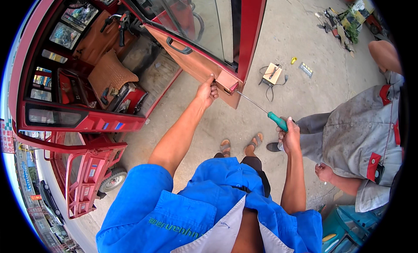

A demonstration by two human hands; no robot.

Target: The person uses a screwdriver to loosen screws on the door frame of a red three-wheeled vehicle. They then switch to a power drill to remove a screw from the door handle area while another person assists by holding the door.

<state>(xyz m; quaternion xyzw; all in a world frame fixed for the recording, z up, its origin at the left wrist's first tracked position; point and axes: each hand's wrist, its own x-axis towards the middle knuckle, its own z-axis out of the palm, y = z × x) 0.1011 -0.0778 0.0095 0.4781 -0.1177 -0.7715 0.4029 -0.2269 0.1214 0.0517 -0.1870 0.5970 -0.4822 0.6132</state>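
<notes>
My right hand (289, 134) is wrapped around the green handle of a long screwdriver (277, 120). Its thin shaft points up and left, with the tip at the edge of a door lock housing (227, 82). That housing sits at the corner of the open red vehicle door (250, 40), which has a brown inner panel (191, 61). Against the panel beside the housing, my left hand (207, 92) is closed with its thumb raised; whatever its fingers pinch is hidden. A black pull handle (178, 46) is fixed farther up the panel.
The red three-wheeler cab (87, 118) stands open at left, with a brown seat (111, 72) inside. At right stands another person in a grey shirt (361, 127). On the concrete lie a small box with a cord (272, 73) and a yellow item (293, 60). A teal machine (348, 227) is lower right.
</notes>
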